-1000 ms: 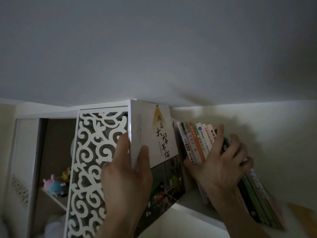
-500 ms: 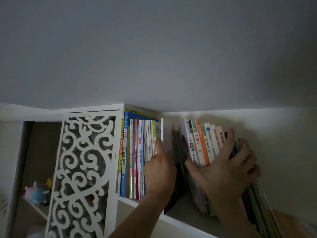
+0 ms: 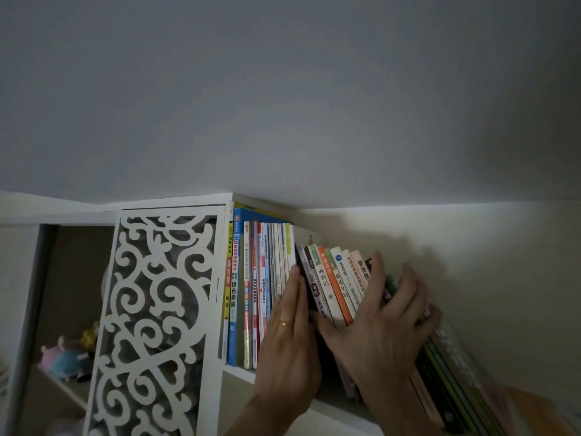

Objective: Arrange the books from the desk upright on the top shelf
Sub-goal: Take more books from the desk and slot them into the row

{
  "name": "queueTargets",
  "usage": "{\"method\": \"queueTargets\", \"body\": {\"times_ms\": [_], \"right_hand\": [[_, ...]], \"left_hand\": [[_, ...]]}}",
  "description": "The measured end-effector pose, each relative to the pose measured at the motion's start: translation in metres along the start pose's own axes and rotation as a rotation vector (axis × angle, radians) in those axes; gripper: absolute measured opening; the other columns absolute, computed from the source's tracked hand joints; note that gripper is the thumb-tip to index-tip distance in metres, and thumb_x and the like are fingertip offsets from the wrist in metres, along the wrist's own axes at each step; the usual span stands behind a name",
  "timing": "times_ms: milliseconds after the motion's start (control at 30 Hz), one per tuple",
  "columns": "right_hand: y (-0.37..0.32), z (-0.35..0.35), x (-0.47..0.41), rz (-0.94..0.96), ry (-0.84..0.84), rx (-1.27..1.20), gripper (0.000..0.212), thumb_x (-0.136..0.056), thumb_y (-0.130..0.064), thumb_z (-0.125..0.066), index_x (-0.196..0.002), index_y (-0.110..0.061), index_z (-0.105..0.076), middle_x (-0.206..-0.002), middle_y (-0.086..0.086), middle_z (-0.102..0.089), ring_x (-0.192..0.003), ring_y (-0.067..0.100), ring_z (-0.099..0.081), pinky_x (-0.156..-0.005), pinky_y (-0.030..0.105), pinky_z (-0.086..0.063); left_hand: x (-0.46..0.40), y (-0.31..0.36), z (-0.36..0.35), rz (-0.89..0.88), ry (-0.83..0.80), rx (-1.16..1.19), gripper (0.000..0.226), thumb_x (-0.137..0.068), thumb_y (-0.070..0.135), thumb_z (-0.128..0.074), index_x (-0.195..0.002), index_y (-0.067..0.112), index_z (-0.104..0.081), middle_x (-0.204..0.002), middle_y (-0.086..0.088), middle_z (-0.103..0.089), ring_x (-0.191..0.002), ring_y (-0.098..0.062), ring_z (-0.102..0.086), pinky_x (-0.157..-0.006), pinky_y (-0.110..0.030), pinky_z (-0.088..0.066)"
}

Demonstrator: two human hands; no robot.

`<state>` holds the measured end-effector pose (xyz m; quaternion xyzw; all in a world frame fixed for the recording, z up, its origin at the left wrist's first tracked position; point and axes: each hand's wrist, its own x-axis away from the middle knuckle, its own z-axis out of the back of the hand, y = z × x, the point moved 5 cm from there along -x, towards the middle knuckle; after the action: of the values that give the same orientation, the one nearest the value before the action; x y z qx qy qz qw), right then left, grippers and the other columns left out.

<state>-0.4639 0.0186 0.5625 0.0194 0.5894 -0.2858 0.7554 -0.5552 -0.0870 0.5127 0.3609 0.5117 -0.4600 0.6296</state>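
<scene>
The top shelf (image 3: 239,372) holds a row of upright books (image 3: 251,278) at its left end, against the white carved panel. Right of them a second group of books (image 3: 338,278) leans to the left. My left hand (image 3: 287,338), wearing a ring, lies flat with fingers together against the spines where the two groups meet. My right hand (image 3: 380,325) spreads over the leaning books, thumb low on their spines and fingers curled over the top of the darker books behind. More books (image 3: 452,382) lean further right.
A white carved lattice panel (image 3: 157,316) stands left of the books. Behind it a lower compartment holds plush toys (image 3: 67,357). The ceiling (image 3: 283,105) sits close above the book tops. A pale wall (image 3: 487,262) closes the right side.
The white-covered book my left hand held has gone into the row between the two groups. My left hand now presses flat on the spines. The view shifted right.
</scene>
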Motion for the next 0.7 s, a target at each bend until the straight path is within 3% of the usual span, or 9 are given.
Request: {"method": "queueTargets", "body": {"times_ms": [133, 233, 333, 433, 500, 567, 633, 700], "right_hand": [[0.001, 0.001, 0.001, 0.036, -0.064, -0.004, 0.131, -0.053, -0.083, -0.068, -0.159, -0.017, -0.027, -0.159, 0.029, -0.021, -0.142, 0.051, -0.028, -0.108, 0.068, -0.031], [0.007, 0.014, 0.007, 0.082, -0.044, -0.017, 0.138, -0.053, -0.093, -0.061, -0.161, -0.017, -0.021, -0.163, 0.029, -0.012, -0.147, 0.051, -0.023, -0.114, 0.068, -0.029], [0.032, 0.035, 0.025, 0.084, 0.064, 0.028, 0.139, -0.053, -0.098, -0.054, -0.159, -0.012, -0.029, -0.161, 0.031, -0.022, -0.148, 0.053, -0.022, -0.115, 0.069, -0.025], [0.070, 0.033, 0.042, -0.045, 0.086, 0.064, 0.140, -0.052, -0.101, -0.042, -0.156, -0.007, -0.037, -0.151, 0.035, -0.036, -0.140, 0.059, -0.032, -0.112, 0.073, -0.023], [0.084, 0.023, 0.048, -0.158, -0.030, 0.087, 0.148, -0.043, -0.104, -0.041, -0.152, -0.006, -0.042, -0.138, 0.036, -0.044, -0.124, 0.060, -0.046, -0.103, 0.073, -0.034], [0.087, 0.017, 0.044, -0.225, -0.258, 0.063, 0.164, -0.021, -0.113, -0.030, -0.151, -0.014, -0.035, -0.128, 0.028, -0.047, -0.111, 0.052, -0.056, -0.096, 0.063, -0.047], [0.089, 0.021, 0.040, -0.242, -0.417, 0.103, 0.160, -0.017, -0.113, -0.022, -0.150, -0.025, -0.013, -0.131, 0.017, -0.039, -0.118, 0.042, -0.053, -0.099, 0.051, -0.049], [0.095, 0.020, 0.042, -0.225, -0.439, 0.100, 0.151, -0.027, -0.112, -0.032, -0.148, -0.026, -0.003, -0.133, 0.014, -0.035, -0.122, 0.040, -0.049, -0.101, 0.048, -0.048]], "left_hand": [[0.001, -0.001, 0.003, -0.076, -0.044, 0.079, 0.062, -0.107, 0.024, -0.038, -0.160, -0.001, -0.018, -0.172, -0.011, -0.004, -0.159, -0.030, -0.009, -0.125, -0.055, -0.023], [0.004, -0.007, 0.001, -0.031, -0.103, -0.044, 0.067, -0.109, 0.035, -0.034, -0.163, 0.007, -0.006, -0.172, -0.009, 0.006, -0.160, -0.026, -0.001, -0.127, -0.051, -0.018], [0.003, -0.014, -0.006, 0.011, -0.162, -0.234, 0.072, -0.110, 0.049, -0.026, -0.163, 0.012, 0.007, -0.171, -0.005, 0.016, -0.159, -0.021, 0.011, -0.128, -0.042, -0.004], [-0.001, -0.021, -0.013, 0.044, -0.216, -0.268, 0.075, -0.109, 0.055, -0.023, -0.163, 0.014, 0.010, -0.170, -0.003, 0.021, -0.158, -0.018, 0.016, -0.125, -0.040, 0.000], [-0.002, -0.023, -0.016, 0.061, -0.233, -0.279, 0.075, -0.109, 0.055, -0.021, -0.163, 0.014, 0.010, -0.170, -0.004, 0.021, -0.157, -0.019, 0.018, -0.125, -0.042, -0.001], [-0.001, -0.026, -0.016, 0.073, -0.256, -0.258, 0.074, -0.109, 0.054, -0.020, -0.163, 0.014, 0.010, -0.170, -0.004, 0.021, -0.157, -0.020, 0.018, -0.128, -0.045, -0.005], [-0.003, -0.020, -0.013, 0.078, -0.257, -0.222, 0.072, -0.110, 0.051, -0.020, -0.163, 0.012, 0.009, -0.170, -0.005, 0.021, -0.158, -0.021, 0.017, -0.128, -0.050, -0.012], [-0.004, -0.002, -0.007, 0.097, -0.224, -0.084, 0.069, -0.109, 0.043, -0.026, -0.164, 0.014, 0.005, -0.171, -0.005, 0.018, -0.158, -0.023, 0.015, -0.128, -0.054, -0.010]]}}
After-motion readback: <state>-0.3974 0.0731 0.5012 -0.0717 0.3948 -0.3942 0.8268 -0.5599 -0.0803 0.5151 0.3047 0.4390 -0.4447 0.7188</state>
